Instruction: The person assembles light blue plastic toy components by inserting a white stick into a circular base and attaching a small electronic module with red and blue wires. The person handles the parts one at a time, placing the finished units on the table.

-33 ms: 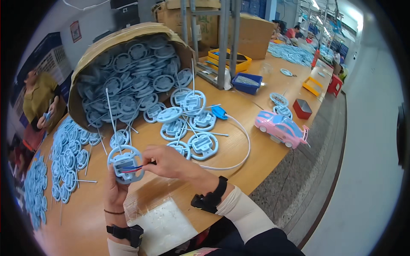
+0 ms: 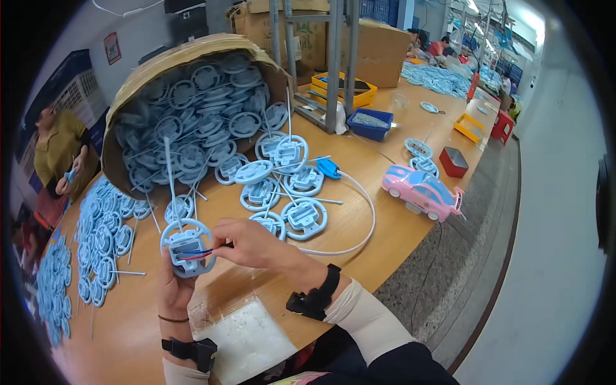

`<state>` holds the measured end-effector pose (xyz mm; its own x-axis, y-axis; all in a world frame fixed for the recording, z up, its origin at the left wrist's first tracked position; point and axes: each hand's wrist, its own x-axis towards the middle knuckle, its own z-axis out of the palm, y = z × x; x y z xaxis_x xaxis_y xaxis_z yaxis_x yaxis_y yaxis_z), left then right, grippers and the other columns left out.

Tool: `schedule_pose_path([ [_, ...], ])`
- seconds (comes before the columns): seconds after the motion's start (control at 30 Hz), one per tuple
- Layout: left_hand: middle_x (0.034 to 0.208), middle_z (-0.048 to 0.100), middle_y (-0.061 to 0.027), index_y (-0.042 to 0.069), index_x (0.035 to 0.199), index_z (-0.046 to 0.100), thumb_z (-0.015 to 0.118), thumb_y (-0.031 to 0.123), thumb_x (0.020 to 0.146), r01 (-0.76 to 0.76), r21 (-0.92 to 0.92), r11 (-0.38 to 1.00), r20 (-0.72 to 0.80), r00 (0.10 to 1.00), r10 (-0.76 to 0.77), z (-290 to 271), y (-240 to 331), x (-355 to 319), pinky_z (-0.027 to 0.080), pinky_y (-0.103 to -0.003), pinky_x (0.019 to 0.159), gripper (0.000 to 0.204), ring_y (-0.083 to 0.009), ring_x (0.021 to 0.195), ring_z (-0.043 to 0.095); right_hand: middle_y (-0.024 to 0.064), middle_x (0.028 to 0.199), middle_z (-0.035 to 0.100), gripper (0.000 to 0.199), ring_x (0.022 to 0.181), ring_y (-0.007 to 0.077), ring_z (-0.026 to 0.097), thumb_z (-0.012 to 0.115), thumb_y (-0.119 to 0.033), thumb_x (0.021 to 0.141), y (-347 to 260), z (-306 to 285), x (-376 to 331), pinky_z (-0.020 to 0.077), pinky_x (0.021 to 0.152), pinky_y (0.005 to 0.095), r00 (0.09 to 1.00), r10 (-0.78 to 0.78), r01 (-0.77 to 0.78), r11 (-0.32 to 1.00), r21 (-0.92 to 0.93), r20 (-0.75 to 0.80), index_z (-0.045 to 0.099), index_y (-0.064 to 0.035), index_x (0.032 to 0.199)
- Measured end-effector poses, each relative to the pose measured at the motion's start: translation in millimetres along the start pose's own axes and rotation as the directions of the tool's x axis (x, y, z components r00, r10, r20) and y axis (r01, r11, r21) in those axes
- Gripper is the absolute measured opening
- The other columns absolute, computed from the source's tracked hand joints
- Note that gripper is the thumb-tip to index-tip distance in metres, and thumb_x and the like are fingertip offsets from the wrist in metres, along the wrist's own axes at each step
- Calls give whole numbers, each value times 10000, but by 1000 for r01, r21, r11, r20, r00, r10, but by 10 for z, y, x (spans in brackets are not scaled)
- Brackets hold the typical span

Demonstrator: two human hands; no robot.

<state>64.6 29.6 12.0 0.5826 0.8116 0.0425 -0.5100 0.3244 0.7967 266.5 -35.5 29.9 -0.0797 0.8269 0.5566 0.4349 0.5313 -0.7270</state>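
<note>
A light blue toy steering-wheel controller point(image 2: 186, 263) with a long pale antenna is gripped by my left hand point(image 2: 174, 289), upright and face toward me. My right hand point(image 2: 253, 244) pinches a thin pair of red and blue leads or prongs point(image 2: 196, 253) with a dark end. Their tips lie over the recess in the middle of the wheel; whether they touch inside it is too small to tell. Just beyond my right hand lie several more such wheels point(image 2: 305, 218), and a blue plug-like piece point(image 2: 329, 168) on a white cable point(image 2: 369, 218).
A large tipped carton point(image 2: 192, 48) full of wheels stands at the back left, with piles of wheels point(image 2: 102, 237) beside it. To the right are a pink toy car point(image 2: 423, 192), a red tin point(image 2: 454, 163) and a blue tray point(image 2: 371, 125). A white sheet point(image 2: 250, 343) lies in front.
The wheel in my left hand has shifted very slightly, and its antenna top has swung a little to the right. Both hands keep their holds.
</note>
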Motion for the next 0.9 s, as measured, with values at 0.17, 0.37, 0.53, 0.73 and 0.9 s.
schedule_pose_path([
  [0.17, 1183, 515, -90, 124, 1242, 399, 352, 411, 930, -6, -91, 996, 43, 999, 10, 75, -100, 45, 493, -407, 824, 427, -262, 1029, 544, 78, 735, 552, 107, 674, 225, 544, 650, -103, 705, 30, 4, -33, 416, 583, 310, 999, 35, -35, 999, -33, 6, 566, -44, 734],
  [0.37, 1118, 555, -78, 115, 1191, 442, 343, 419, 931, -37, 2, 999, -101, 994, 37, -8, -104, -81, 517, -383, 749, 412, -241, 946, 584, 78, 737, 557, 116, 681, 242, 551, 649, -115, 704, 21, 123, -38, 424, 579, 320, 1000, -1, 1, 1000, -30, 10, 567, -42, 743],
  [0.53, 1050, 587, -48, 132, 1147, 487, 348, 433, 928, 56, 260, 964, -119, 993, -25, -645, 142, -262, 527, -353, 674, 397, -185, 839, 607, 81, 750, 569, 120, 677, 230, 557, 658, -109, 710, 42, 166, -40, 432, 582, 309, 996, 7, -6, 1000, -18, 88, 586, -37, 774],
  [0.73, 1130, 547, -93, 41, 1204, 442, 391, 430, 913, -325, 168, 931, -409, 836, 366, -1678, 1459, 217, 430, -417, 902, 488, -209, 1040, 530, 50, 702, 574, 109, 643, 137, 550, 659, -93, 737, 23, -297, 57, 427, 557, 258, 952, 127, -69, 975, 210, -279, 598, -13, 776],
  [0.9, 1137, 525, -122, 102, 1283, 382, 496, 465, 849, 140, 507, 851, -309, 951, 28, -1019, 750, 980, 423, -355, 857, 576, -256, 1044, 508, 7, 720, 565, 92, 609, 55, 497, 671, -62, 740, -130, -604, -4, 383, 508, 189, 878, 263, -160, 949, 273, -399, 597, -15, 768],
])
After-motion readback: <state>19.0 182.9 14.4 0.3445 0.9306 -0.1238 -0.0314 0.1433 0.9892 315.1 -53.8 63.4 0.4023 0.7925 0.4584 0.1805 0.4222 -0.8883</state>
